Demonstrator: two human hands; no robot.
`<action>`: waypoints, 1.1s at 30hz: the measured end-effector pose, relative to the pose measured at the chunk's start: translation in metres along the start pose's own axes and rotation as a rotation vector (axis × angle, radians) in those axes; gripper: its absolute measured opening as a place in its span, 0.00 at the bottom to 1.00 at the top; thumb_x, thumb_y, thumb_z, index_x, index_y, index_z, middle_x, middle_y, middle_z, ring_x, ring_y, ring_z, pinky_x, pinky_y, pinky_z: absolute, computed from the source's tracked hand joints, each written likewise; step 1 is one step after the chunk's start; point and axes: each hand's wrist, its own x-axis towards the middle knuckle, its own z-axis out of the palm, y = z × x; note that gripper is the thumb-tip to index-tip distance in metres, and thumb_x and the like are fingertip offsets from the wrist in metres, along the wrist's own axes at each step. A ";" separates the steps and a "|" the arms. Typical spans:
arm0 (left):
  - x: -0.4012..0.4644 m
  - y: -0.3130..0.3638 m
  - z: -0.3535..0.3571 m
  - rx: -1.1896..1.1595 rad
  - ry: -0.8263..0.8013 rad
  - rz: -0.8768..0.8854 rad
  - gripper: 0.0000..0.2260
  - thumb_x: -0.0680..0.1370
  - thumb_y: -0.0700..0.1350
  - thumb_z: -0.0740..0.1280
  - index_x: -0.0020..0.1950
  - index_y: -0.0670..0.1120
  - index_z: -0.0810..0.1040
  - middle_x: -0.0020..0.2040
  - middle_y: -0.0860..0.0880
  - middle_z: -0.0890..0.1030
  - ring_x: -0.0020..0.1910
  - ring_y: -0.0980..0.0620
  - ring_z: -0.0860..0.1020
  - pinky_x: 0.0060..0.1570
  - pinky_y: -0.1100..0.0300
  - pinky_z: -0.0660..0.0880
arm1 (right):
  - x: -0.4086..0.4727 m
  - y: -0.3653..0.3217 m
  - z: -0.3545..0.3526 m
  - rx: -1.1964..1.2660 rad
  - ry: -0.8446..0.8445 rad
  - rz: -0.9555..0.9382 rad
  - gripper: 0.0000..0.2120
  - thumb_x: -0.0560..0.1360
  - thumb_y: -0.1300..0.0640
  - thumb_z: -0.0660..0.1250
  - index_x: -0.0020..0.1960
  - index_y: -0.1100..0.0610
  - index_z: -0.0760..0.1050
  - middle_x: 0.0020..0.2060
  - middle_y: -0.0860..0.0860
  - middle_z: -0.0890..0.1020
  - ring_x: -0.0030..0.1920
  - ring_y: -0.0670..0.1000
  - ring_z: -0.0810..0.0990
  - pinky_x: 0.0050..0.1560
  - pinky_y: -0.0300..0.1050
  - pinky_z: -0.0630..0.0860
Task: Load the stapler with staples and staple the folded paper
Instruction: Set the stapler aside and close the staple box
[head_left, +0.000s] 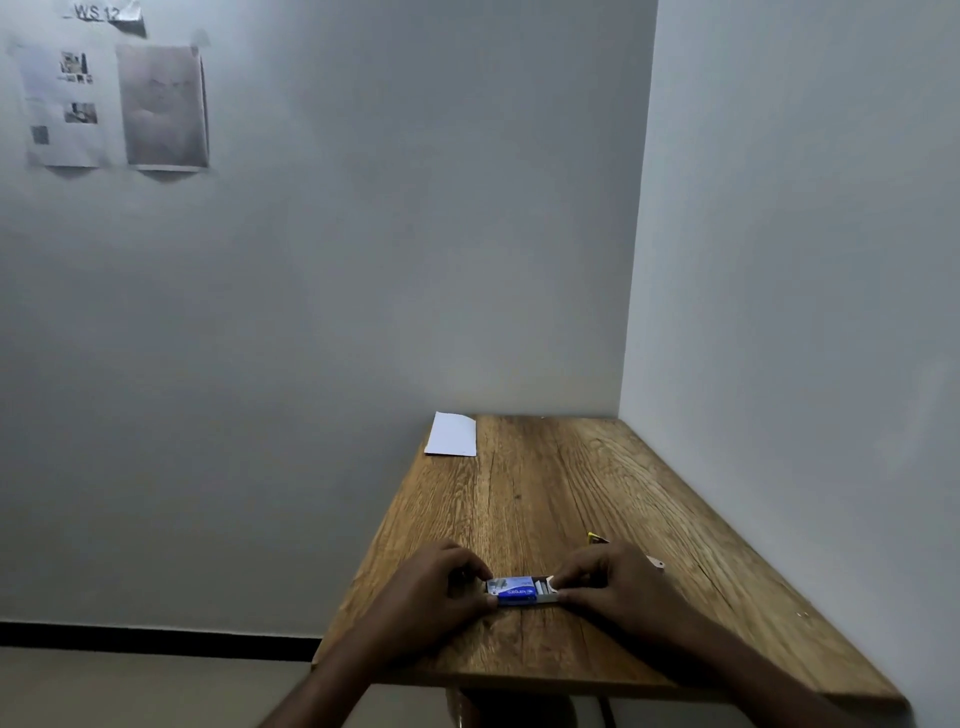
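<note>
A small blue staple box (517, 591) lies on the wooden table (545, 493) near its front edge. Its inner tray is slid out to the right, showing grey staples. My left hand (441, 582) pinches the box's left end and my right hand (608, 579) holds the tray's right end. The folded white paper (452, 435) lies flat at the table's far left corner. Behind my right hand a yellow and black tip (596, 539) and a pale metal end (655, 562) stick out; these look like parts of the stapler, mostly hidden by the hand.
The table stands in a corner, with grey walls (779, 260) behind it and on its right. Printed sheets (114, 104) are taped to the wall at the upper left. To the left of the table the floor drops away.
</note>
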 end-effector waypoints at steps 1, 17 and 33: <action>0.000 0.000 0.000 0.004 0.001 0.000 0.13 0.75 0.58 0.70 0.58 0.58 0.79 0.56 0.59 0.77 0.53 0.60 0.75 0.55 0.60 0.77 | 0.001 -0.001 0.001 -0.005 -0.006 -0.012 0.05 0.71 0.52 0.76 0.46 0.49 0.86 0.43 0.40 0.86 0.48 0.38 0.82 0.48 0.33 0.77; 0.001 0.001 0.001 -0.001 0.021 -0.009 0.12 0.74 0.58 0.71 0.57 0.58 0.80 0.54 0.59 0.77 0.53 0.60 0.75 0.53 0.61 0.77 | 0.011 -0.007 0.020 0.122 -0.011 0.075 0.19 0.64 0.52 0.79 0.53 0.43 0.80 0.43 0.40 0.87 0.46 0.38 0.84 0.48 0.35 0.78; -0.002 -0.005 -0.004 -0.165 -0.048 -0.037 0.17 0.73 0.55 0.74 0.60 0.59 0.77 0.56 0.59 0.78 0.55 0.60 0.77 0.55 0.62 0.78 | -0.001 -0.004 0.010 0.134 0.020 0.048 0.25 0.65 0.55 0.80 0.59 0.41 0.79 0.49 0.41 0.85 0.51 0.38 0.83 0.50 0.40 0.83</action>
